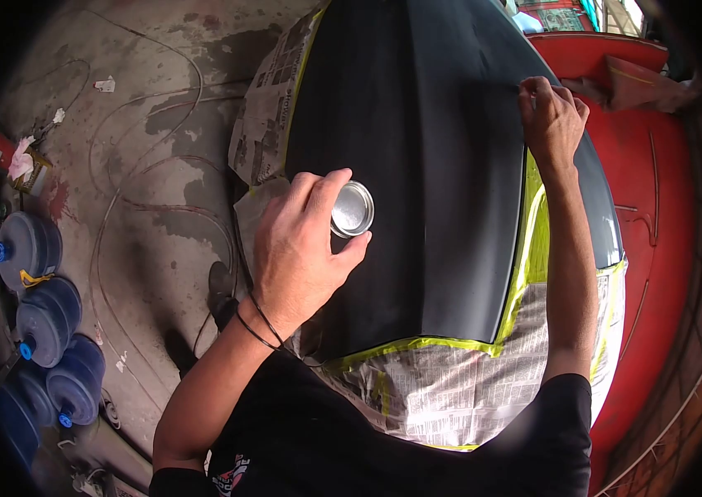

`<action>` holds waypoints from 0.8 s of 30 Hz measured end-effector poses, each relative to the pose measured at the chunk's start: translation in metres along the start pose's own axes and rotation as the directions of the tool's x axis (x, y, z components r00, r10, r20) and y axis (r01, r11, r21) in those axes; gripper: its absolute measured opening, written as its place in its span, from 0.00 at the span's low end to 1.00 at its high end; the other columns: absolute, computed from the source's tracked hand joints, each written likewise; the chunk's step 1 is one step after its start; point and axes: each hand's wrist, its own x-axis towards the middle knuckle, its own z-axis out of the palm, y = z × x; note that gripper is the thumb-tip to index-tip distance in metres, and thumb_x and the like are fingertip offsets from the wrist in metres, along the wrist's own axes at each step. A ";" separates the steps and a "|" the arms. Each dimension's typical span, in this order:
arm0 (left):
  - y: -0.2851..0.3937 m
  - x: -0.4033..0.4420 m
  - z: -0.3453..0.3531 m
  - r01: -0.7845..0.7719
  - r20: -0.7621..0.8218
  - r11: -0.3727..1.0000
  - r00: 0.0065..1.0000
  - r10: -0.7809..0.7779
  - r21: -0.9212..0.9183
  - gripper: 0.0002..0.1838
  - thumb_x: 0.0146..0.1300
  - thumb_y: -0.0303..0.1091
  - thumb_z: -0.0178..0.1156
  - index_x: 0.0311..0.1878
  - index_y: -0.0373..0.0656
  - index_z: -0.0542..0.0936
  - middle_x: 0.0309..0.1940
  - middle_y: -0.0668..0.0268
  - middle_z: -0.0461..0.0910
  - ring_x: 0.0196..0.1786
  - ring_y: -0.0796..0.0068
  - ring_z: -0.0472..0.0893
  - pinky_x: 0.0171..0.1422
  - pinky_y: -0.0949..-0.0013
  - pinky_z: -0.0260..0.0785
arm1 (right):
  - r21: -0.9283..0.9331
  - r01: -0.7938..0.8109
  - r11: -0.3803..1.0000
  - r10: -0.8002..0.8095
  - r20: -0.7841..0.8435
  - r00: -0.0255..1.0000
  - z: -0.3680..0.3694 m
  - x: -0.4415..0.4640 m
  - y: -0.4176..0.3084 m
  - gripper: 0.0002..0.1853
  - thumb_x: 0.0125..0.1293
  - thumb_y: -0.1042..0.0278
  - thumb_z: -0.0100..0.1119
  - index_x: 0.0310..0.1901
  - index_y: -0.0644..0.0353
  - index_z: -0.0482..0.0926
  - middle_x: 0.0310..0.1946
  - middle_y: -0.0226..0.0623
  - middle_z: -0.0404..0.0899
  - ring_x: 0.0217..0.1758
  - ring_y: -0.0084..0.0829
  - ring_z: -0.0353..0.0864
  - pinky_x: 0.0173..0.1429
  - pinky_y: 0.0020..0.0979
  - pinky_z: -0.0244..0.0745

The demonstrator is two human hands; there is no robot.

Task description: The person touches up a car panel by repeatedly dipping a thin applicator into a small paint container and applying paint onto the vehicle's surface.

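A small round metal tin (353, 209) is in my left hand (301, 240), thumb and fingers around its side, its silvery round face turned up. It is held above a dark grey car panel (459, 190). My right hand (551, 120) is over the panel's far right edge, fingers curled and pinched together; whatever they hold, if anything, is hidden. Yellow-green masking tape (434, 341) and newspaper (450, 389) border the panel at its near end and left side.
Blue water jugs (48, 319) stand at the lower left. A thin hose (102, 240) loops across the concrete floor (152, 331). Red painted panels (641, 182) lie to the right, beside a grid-like surface. A red cloth-like piece (645, 83) is at the upper right.
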 end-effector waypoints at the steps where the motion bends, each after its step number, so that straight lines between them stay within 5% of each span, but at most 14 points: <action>1: 0.000 0.000 -0.001 0.001 -0.002 1.000 1.000 -0.001 0.003 0.40 0.62 0.27 0.87 0.78 0.41 0.84 0.62 0.54 0.87 0.63 0.47 0.91 0.70 0.49 0.85 | -0.005 -0.003 1.000 0.003 0.006 1.000 -0.001 0.001 0.000 0.07 0.84 0.57 0.71 0.55 0.45 0.92 0.42 0.30 0.98 0.64 0.37 0.96 0.77 0.55 0.73; 10: -0.001 0.000 -0.003 0.006 0.000 1.000 1.000 -0.006 0.016 0.40 0.62 0.28 0.87 0.79 0.42 0.84 0.63 0.55 0.87 0.64 0.48 0.91 0.71 0.49 0.86 | -0.076 -0.002 0.997 0.008 0.072 0.997 -0.005 0.003 -0.003 0.10 0.87 0.52 0.69 0.58 0.43 0.93 0.48 0.30 0.98 0.67 0.35 0.94 0.77 0.54 0.74; 24: -0.001 0.002 -0.005 0.003 -0.007 1.000 1.000 -0.003 0.013 0.40 0.62 0.28 0.87 0.78 0.41 0.84 0.62 0.53 0.88 0.63 0.47 0.91 0.71 0.49 0.86 | -0.068 0.007 0.998 -0.003 0.061 0.998 -0.005 0.005 -0.006 0.07 0.82 0.56 0.74 0.55 0.43 0.93 0.42 0.31 0.97 0.66 0.37 0.95 0.76 0.56 0.73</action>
